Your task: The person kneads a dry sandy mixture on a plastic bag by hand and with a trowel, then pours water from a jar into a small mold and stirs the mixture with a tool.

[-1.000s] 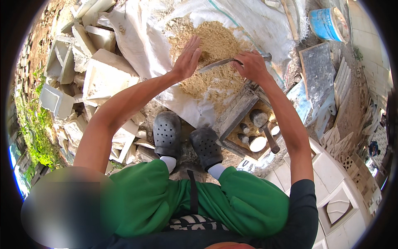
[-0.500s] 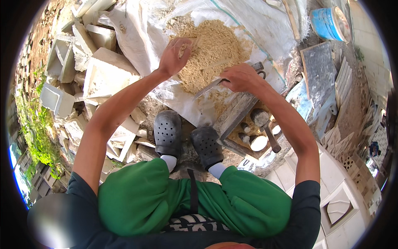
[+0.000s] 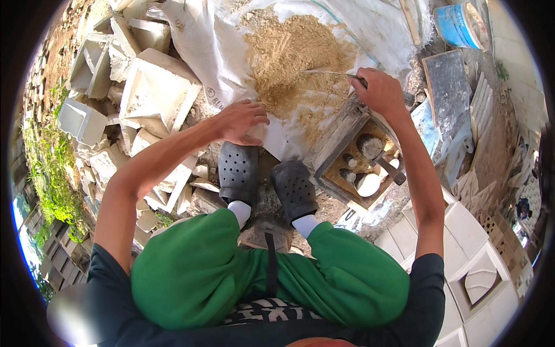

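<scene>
A heap of tan sand-like powder [image 3: 295,49] lies on a white woven sack sheet [image 3: 199,43] in front of my feet. My left hand [image 3: 241,122] is closed on the near edge of this sheet, just above my left shoe, with the thumb below. My right hand [image 3: 380,91] grips the handle of a trowel, its thin blade [image 3: 332,74] seen nearly edge-on over the right part of the powder. Below my right hand stands a wooden mould box [image 3: 335,188] with short rounded pegs inside, and a hammer-like tool [image 3: 381,156] rests across it.
Broken pale cast blocks [image 3: 159,92] pile up at the left. A blue bucket [image 3: 457,26] stands at the far right, near a dark flat board [image 3: 448,95]. White patterned tiles [image 3: 457,248] lie at the lower right. My dark clogs [image 3: 238,173] are close to the sheet's edge.
My left hand has drawn back from the powder to the sheet's near edge and closed on it. My right hand, with the trowel, has moved right and slightly away.
</scene>
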`<act>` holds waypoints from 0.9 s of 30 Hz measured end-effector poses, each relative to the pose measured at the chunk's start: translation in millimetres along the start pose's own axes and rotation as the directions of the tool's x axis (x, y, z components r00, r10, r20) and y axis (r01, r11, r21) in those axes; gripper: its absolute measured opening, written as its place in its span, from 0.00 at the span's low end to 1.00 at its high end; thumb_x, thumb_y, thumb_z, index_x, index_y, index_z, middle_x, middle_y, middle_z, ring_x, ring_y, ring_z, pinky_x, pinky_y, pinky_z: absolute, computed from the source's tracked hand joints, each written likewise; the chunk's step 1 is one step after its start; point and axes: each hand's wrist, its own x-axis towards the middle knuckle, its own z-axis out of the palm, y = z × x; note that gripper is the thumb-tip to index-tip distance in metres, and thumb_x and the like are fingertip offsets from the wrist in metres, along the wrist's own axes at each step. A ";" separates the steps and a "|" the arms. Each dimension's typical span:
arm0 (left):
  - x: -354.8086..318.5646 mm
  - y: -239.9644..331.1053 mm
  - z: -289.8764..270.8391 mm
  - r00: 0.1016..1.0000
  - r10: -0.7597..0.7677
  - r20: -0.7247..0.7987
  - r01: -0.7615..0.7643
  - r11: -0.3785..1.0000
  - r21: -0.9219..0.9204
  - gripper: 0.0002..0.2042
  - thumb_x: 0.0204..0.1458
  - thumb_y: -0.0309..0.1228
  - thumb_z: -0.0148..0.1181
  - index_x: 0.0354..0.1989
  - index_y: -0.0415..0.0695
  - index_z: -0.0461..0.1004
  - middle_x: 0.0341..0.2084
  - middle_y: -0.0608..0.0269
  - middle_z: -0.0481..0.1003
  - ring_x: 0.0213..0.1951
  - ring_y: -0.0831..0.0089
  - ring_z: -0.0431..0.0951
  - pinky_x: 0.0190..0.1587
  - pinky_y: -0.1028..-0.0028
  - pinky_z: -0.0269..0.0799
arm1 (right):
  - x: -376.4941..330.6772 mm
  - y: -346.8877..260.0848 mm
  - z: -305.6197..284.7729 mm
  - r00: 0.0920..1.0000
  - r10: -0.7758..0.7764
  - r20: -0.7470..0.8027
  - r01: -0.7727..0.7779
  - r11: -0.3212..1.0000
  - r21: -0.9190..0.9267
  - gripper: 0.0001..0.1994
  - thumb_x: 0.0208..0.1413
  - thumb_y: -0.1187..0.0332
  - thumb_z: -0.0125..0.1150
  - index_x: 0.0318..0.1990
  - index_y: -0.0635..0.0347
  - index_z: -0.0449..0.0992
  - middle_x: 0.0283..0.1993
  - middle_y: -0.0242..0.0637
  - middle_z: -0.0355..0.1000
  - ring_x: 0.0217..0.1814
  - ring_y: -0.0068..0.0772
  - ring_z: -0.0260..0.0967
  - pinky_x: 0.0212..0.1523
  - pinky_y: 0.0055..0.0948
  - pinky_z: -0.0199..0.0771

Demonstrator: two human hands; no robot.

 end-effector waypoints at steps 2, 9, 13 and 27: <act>4.1 1.4 0.9 0.996 -0.075 -0.051 0.077 0.996 0.046 0.29 0.43 0.47 0.68 0.51 0.43 0.73 0.48 0.58 0.72 0.53 0.60 0.69 0.59 0.62 0.63 | -8.9 -6.4 -8.0 0.998 0.057 -0.005 -0.056 0.998 0.015 0.14 0.58 0.53 0.55 0.35 0.53 0.78 0.34 0.39 0.77 0.39 0.47 0.75 0.37 0.46 0.73; -12.2 -28.4 -4.0 0.970 0.057 0.235 -0.112 0.968 0.225 0.29 0.42 0.41 0.70 0.54 0.45 0.72 0.55 0.60 0.70 0.60 0.62 0.66 0.66 0.62 0.59 | -22.1 -28.9 -15.5 0.981 0.189 0.036 -0.192 0.970 0.147 0.18 0.57 0.49 0.56 0.33 0.55 0.78 0.28 0.43 0.75 0.34 0.50 0.74 0.36 0.44 0.73; -19.2 -31.0 1.0 0.985 0.123 0.118 -0.152 0.947 0.284 0.18 0.47 0.30 0.65 0.49 0.46 0.74 0.54 0.63 0.72 0.62 0.63 0.66 0.66 0.61 0.60 | -33.4 -31.4 -17.2 0.984 0.179 0.025 -0.180 0.970 0.166 0.20 0.57 0.46 0.57 0.32 0.56 0.78 0.27 0.44 0.74 0.31 0.48 0.73 0.34 0.41 0.70; -20.8 17.1 -14.9 0.931 0.161 -0.328 -0.062 0.954 0.294 0.15 0.47 0.30 0.61 0.45 0.47 0.77 0.51 0.65 0.76 0.56 0.68 0.73 0.65 0.63 0.64 | -33.1 -34.1 -21.4 0.985 0.155 0.076 -0.166 0.971 0.170 0.17 0.56 0.50 0.57 0.32 0.55 0.79 0.29 0.43 0.75 0.35 0.50 0.74 0.36 0.41 0.72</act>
